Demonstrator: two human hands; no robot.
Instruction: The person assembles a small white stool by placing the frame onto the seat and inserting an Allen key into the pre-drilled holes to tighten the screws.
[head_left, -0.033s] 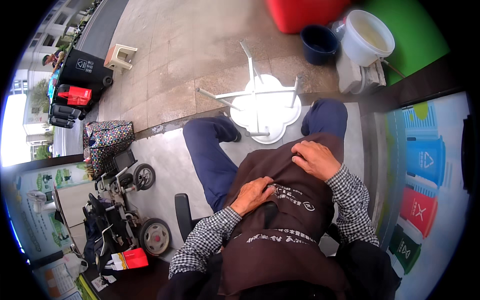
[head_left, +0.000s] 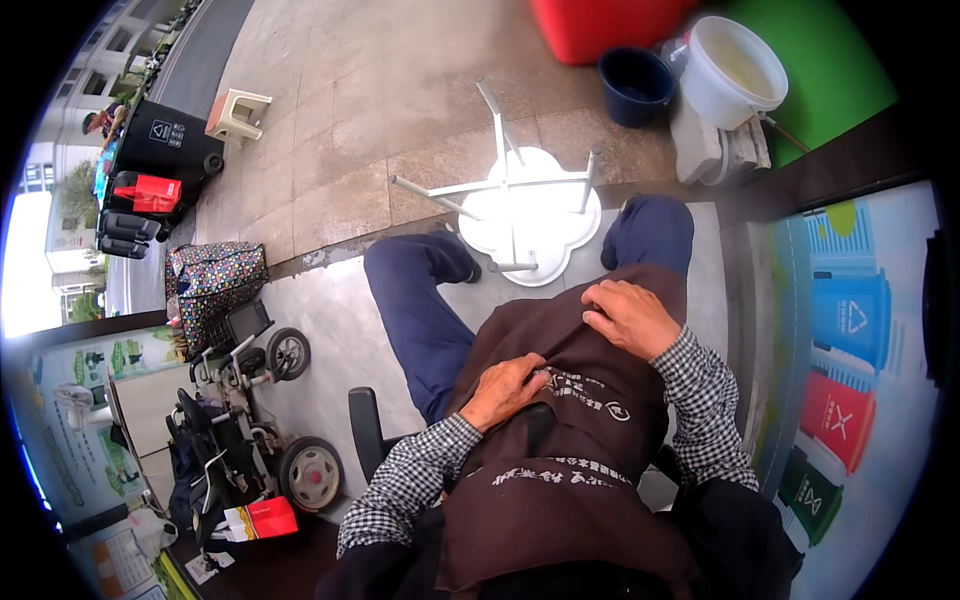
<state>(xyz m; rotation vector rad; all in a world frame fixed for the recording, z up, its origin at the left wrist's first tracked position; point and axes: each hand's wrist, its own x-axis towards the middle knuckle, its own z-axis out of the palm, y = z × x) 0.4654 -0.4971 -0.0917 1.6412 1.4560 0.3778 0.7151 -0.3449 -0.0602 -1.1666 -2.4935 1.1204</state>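
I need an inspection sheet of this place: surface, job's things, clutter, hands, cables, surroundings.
Surface: grey stone paving and a smooth grey slab under the seated person.
Job's things: brown apron across the lap; both hands rest flat on it.
Clutter: white stool upside down by the feet; dark blue bucket; white bucket; patterned bag; wheelchair at the left.
Hands: left hand and right hand, open, no grip on anything.
Cables: nothing seen.
Surroundings: black bin and beige stool far left; poster with coloured bins at the right.

Brown apron point(head_left: 560, 440), checked sleeves point(head_left: 700, 400)
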